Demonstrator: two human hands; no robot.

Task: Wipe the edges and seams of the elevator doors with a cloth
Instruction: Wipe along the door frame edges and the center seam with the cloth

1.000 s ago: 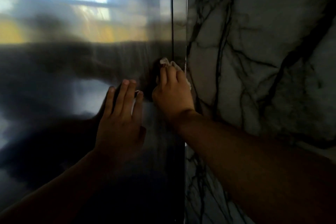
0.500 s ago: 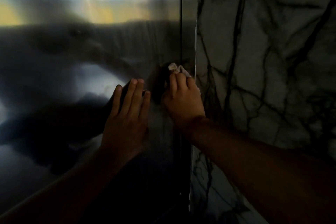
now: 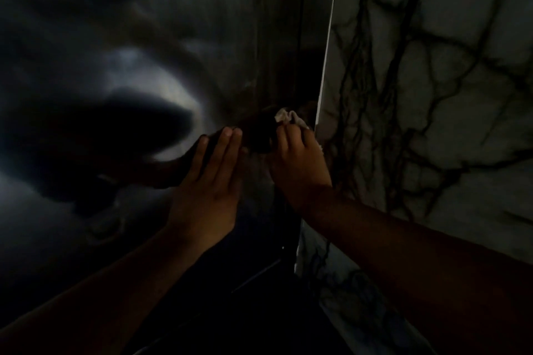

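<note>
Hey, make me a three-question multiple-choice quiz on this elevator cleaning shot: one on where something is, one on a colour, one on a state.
1. Where is the cloth?
A. under the right hand's fingers, by the door's right edge
B. on the floor
C. draped over the left arm

2. What colour is the cloth?
A. red
B. white
C. dark blue

3. How is the left hand?
A. clenched in a fist
B. gripping a bottle
C. flat and open on the elevator door

Answers: 1 A, the right hand presses it beside the marble wall. 2 B, it shows pale white above the fingertips. 3 C, its fingers lie extended against the metal.
</note>
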